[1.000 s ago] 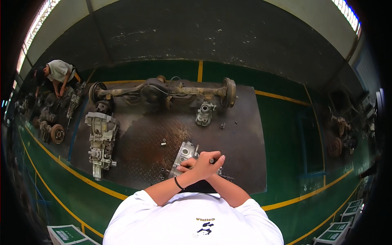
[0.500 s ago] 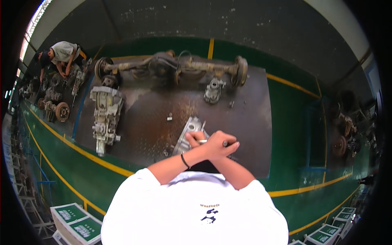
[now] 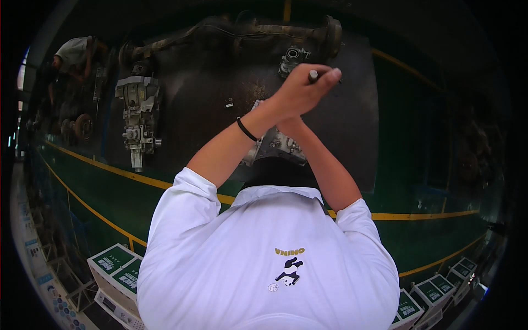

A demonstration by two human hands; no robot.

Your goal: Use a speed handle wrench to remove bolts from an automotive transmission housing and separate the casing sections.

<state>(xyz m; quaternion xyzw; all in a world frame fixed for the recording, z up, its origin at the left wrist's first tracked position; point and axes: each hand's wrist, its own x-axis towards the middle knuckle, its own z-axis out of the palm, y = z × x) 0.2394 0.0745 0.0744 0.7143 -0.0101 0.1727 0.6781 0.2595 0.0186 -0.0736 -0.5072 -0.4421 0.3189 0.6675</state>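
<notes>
A white shirt is filling the near side at 6 o'clock; just past it, a grey metal casing is lying between the two arms, at about 7 o'clock from both hands; the right hand is mostly hiding behind the left arm, so I cannot tell what it is holding; the left hand is crossing over to 1 o'clock from it and curling around a dark round handle; a big gearbox is lying at 9 o'clock; a smaller metal part is sitting at 11 o'clock from the left hand; a long axle is resting at 12 o'clock, farther off.
</notes>
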